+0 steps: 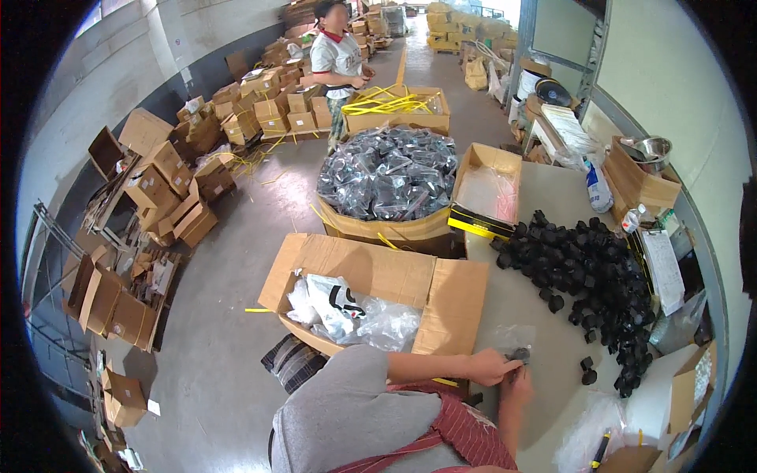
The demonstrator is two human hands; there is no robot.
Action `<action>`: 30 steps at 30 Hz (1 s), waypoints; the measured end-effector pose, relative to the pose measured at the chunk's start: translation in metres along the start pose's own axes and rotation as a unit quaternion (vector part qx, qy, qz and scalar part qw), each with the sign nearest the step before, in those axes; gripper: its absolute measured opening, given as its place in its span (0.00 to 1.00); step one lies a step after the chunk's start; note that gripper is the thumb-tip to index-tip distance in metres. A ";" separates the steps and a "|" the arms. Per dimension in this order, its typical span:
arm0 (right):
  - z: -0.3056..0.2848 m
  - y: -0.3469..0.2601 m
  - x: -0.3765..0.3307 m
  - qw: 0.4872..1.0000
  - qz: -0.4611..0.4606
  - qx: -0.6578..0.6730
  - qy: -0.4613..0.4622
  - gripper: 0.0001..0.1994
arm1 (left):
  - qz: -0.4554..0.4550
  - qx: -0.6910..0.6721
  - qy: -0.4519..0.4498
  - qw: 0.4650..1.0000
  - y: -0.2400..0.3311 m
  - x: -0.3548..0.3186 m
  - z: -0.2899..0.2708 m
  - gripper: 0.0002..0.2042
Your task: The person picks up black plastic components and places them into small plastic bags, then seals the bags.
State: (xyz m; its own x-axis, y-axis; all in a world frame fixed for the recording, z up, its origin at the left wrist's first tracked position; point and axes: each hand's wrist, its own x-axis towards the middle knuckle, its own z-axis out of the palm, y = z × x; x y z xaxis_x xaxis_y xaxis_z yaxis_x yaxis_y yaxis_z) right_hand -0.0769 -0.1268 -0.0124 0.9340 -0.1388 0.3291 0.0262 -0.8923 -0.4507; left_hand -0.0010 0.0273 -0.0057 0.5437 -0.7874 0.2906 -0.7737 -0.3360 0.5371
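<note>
Above the right-hand table my left hand and my right hand meet, fingers closed close together. A small clear plastic bag sticks out beyond the fingertips, with a dark piece at its near end. Both hands seem to pinch the bag; which fingers grip which part is too small to tell. To the right of my hands, a heap of small black plastic parts spreads over the table. A couple of loose black parts lie nearest my right hand.
An open carton with clear bags stands left of the table. Behind it, a large carton brims with bagged dark parts. A shallow box holds clear sheets. A utility knife lies at the near right. Another person stands farther back.
</note>
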 end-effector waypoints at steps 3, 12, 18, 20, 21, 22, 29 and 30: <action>0.040 0.033 -0.008 0.997 0.019 -0.076 -0.001 0.13 | 0.026 0.038 -0.025 0.999 0.010 0.001 -0.007 0.31; 0.002 0.009 -0.026 0.976 -0.217 -0.015 -0.002 0.22 | 0.003 0.090 0.144 0.986 0.024 -0.002 -0.008 0.26; 0.005 0.008 -0.034 0.975 -0.184 0.055 -0.114 0.27 | 0.037 0.005 0.097 0.995 0.020 0.001 0.002 0.27; -0.016 -0.021 -0.011 0.974 -0.179 0.068 -0.124 0.28 | 0.040 0.009 0.069 0.997 0.016 0.000 0.002 0.27; -0.027 -0.033 -0.007 0.973 -0.173 0.077 -0.131 0.28 | 0.048 0.011 0.042 0.998 0.018 -0.001 0.004 0.27; -0.031 -0.038 -0.010 0.974 -0.168 0.076 -0.131 0.28 | 0.050 0.009 0.038 0.998 0.019 -0.003 0.010 0.27; 0.002 -0.018 -0.003 0.991 -0.101 0.055 -0.074 0.29 | 0.054 0.016 0.000 0.998 0.019 -0.003 0.012 0.25; 0.019 -0.001 -0.012 0.987 -0.152 -0.001 -0.059 0.29 | 0.031 0.028 0.035 0.998 0.017 -0.008 0.017 0.26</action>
State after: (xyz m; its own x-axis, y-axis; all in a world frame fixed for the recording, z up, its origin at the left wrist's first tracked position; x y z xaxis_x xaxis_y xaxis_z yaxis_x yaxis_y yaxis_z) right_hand -0.0813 -0.1160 -0.0314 0.9178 0.1860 0.3507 0.3112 -0.8857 -0.3445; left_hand -0.0240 0.0186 -0.0123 0.5135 -0.7701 0.3785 -0.8230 -0.3172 0.4712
